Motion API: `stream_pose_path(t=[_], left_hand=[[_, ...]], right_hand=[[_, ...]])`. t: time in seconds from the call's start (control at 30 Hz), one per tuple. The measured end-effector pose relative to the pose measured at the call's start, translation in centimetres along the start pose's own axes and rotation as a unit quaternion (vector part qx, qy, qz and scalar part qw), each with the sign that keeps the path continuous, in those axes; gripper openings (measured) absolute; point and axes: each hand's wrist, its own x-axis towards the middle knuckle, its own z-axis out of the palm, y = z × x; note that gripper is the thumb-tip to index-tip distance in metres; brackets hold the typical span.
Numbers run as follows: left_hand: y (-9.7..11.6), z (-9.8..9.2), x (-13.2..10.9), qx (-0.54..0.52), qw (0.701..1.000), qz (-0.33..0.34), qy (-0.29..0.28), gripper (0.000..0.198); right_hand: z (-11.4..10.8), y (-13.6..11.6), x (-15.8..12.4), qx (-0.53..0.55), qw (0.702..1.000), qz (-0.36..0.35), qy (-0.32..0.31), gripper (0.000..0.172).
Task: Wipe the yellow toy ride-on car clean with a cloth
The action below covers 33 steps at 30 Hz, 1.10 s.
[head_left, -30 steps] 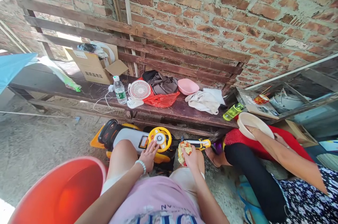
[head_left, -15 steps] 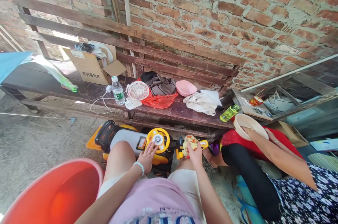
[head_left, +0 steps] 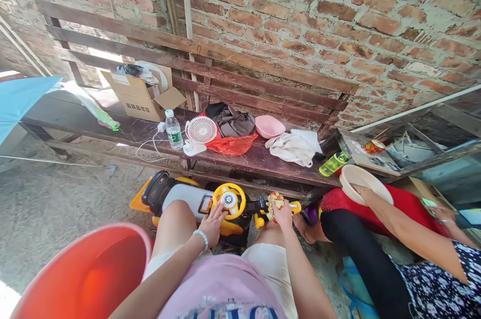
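My left hand (head_left: 211,223), with a beaded bracelet on the wrist, lies with its fingers stretched out against the lower left of a yellow steering wheel (head_left: 241,202). The wheel belongs to a toy ride-on car (head_left: 176,195) with a white, black and yellow body, in front of my knees. My right hand (head_left: 284,216) is closed around a crumpled pale yellow cloth (head_left: 274,203) with orange-red patches. The cloth is beside the car's yellow front part (head_left: 296,207). My palm and fingers hide part of it.
A wooden bench (head_left: 240,166) carries a carton (head_left: 131,96), a water bottle (head_left: 173,131), a white fan (head_left: 202,129) and a pink basin (head_left: 269,126). A large red tub (head_left: 86,279) stands at left. At right a co-worker's hand (head_left: 363,194) is in a cream bowl (head_left: 345,179).
The view has shifted slightly, moving everything a little to the right. One of the co-worker's hands has left the bowl and reached right. My hands keep their places on the wheel and cloth.
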Motion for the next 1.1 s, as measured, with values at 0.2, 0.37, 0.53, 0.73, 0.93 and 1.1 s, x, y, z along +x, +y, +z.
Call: stream_pose_path(t=[0.2,0.37,0.53,0.73,0.93,1.1], left_hand=[[-0.4,0.1,0.0,-0.027,1.000,-0.001,-0.001,0.086],[-0.3,0.2,0.0,-0.033,0.999,-0.001,0.001,0.085],[0.0,0.0,-0.1,-0.008,1.000,-0.004,-0.003,0.082],[0.1,0.1,0.1,0.007,1.000,-0.006,-0.008,0.084],[-0.5,0.2,0.0,-0.007,1.000,0.011,0.001,0.084],[-0.8,0.6,0.2,-0.009,1.000,0.012,-0.002,0.087]], right_hand=[[-4.4,2.1,2.2,-0.046,0.989,0.136,0.029,0.048],[-6.8,3.4,2.6,-0.088,0.982,0.164,0.013,0.055],[-5.7,1.9,1.7,-0.061,0.993,0.103,-0.018,0.049],[-2.5,-7.0,0.3,0.025,0.989,-0.142,0.012,0.042],[3.7,-15.3,-1.9,-0.024,0.967,-0.231,-0.108,0.038],[7.7,-14.1,-5.1,-0.087,0.974,-0.162,-0.135,0.026]])
